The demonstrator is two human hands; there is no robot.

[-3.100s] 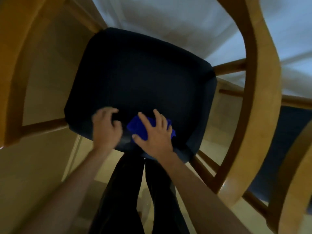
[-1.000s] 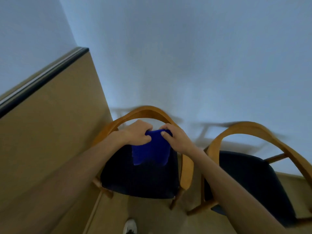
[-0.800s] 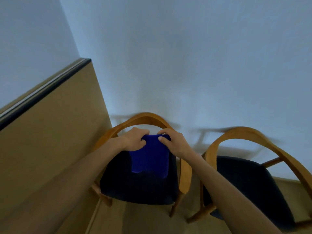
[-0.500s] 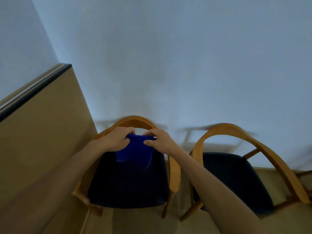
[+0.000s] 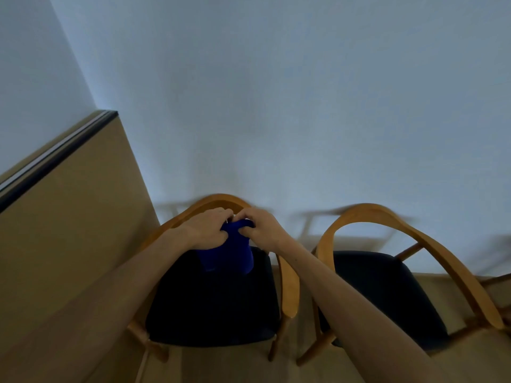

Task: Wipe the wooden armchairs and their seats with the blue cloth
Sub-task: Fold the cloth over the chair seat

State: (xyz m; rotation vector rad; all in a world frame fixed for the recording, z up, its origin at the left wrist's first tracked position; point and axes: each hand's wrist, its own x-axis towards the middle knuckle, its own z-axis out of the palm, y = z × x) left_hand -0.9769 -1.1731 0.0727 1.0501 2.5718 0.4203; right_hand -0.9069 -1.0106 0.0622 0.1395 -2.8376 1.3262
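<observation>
- Gripping the blue cloth (image 5: 232, 255) together, my left hand (image 5: 206, 228) and right hand (image 5: 264, 226) had fingers curled round its top.
- Below them sat the left armchair (image 5: 289, 286) and its dark seat (image 5: 213, 308).

Blue cloth (image 5: 229, 252), plain deep blue. Left armchair (image 5: 287, 288) and right armchair (image 5: 414, 239): honey-orange wood frames, plain black seats. Wall (image 5: 276, 92) pale blue-grey. Panel (image 5: 69, 230) at left tan, black top edge.
</observation>
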